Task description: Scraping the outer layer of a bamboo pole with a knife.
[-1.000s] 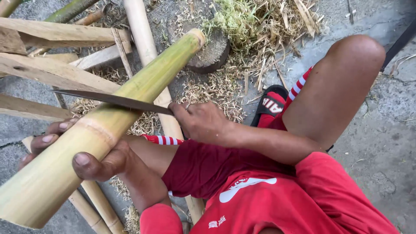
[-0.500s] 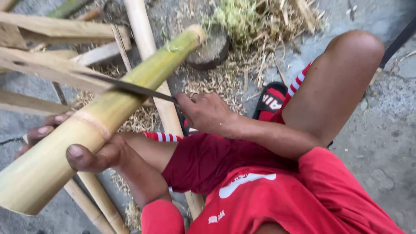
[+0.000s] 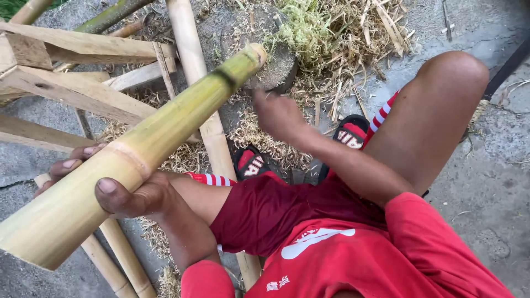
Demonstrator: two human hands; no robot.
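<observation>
While clamping the thick, pale yellow-to-green bamboo pole (image 3: 143, 149) from below with the left hand (image 3: 130, 194), thumb over the top and fingers curled round the far side, sends the right hand (image 3: 279, 113) out towards the pole's far tip. Half a second ago held a long dark blade across the middle of the pole. Now shows no blade, only a blurred hand, so cannot tell whether closed on anything. Reads as a stroke just run out along the skin.

Keeps the pole slanted, near end low at the left, green tip resting against the round grey wooden block (image 3: 279, 69). Smooth, waxy skin, with one raised node ring just beyond the thumb. Dry, curled straw-coloured shavings (image 3: 337, 38) heaped around the block. Rough pale sawn slats (image 3: 83, 91) at far left. Thinner tan cane (image 3: 190, 60) beneath the pole.
</observation>
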